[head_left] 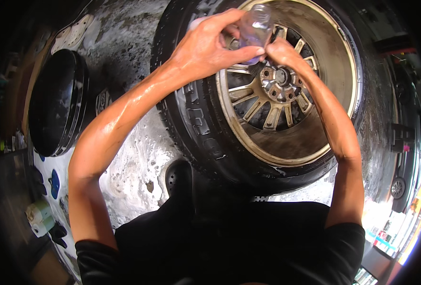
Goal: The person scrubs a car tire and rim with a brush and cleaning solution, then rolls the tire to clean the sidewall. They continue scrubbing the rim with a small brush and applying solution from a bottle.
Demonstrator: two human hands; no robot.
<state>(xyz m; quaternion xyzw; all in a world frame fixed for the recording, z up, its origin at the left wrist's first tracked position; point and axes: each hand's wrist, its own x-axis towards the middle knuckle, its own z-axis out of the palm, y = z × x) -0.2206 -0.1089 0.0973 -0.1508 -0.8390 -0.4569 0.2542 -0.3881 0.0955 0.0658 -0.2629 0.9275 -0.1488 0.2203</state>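
A large wheel with a wet black tyre (196, 123) lies in front of me, its dirty inner side facing up. Grime and brownish stains coat the multi-spoke metal rim (279, 152). Above its far left part, my left hand (203, 47) grips a clear plastic bottle (258, 26), tilted, with its neck up and a purplish tint low down. My right hand (280, 51) is closed beside the bottle's lower end, over the spokes near the hub (282, 76). Its fingers are mostly hidden, and what they hold, if anything, does not show.
A round black object (53, 102) stands on the wet, foamy floor (129, 175) at left. Pale clogs (72, 35) lie behind it. A greenish jug (40, 217) and a blue sandal (55, 184) are at lower left. A car (403, 156) stands far right.
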